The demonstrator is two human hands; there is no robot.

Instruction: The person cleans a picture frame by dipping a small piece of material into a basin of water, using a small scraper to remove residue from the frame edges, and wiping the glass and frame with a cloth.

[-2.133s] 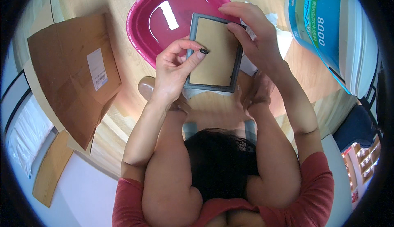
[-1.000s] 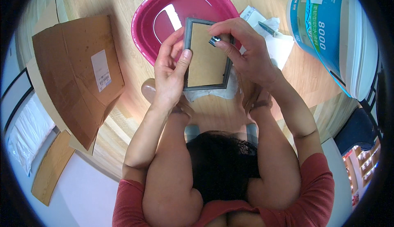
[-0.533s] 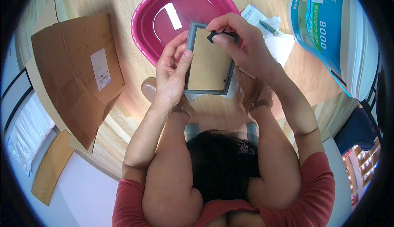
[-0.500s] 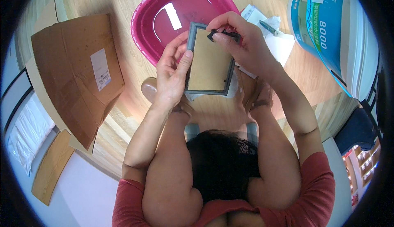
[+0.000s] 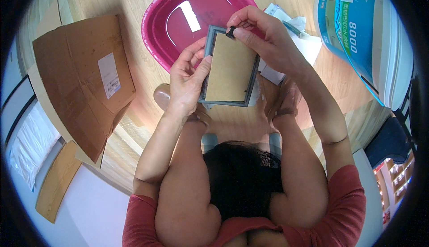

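A grey-rimmed picture frame (image 5: 208, 46) is held up in front of me, its back facing up. My left hand (image 5: 190, 77) grips the frame's left side, thumb on top and fingers curled behind. Over the opening lies a tan backing board (image 5: 230, 70), sitting askew with its upper edge inside the rim. My right hand (image 5: 268, 39) pinches a small black tab (image 5: 230, 32) between thumb and forefinger at the board's top edge. Whether the tab is fixed to the board cannot be made out.
Beyond the frame stands a magenta basin (image 5: 154, 41) with water in it. A large blue-and-white bucket (image 5: 353, 37) is at the right, a cardboard box (image 5: 85, 77) at the left. White papers (image 5: 308, 52) and a slim greenish tool (image 5: 292, 28) lie between basin and bucket.
The backing board has shifted and tilted within the frame, its top edge now showing. My right hand has moved slightly up, still pinching the black tab. My left hand keeps its grip.
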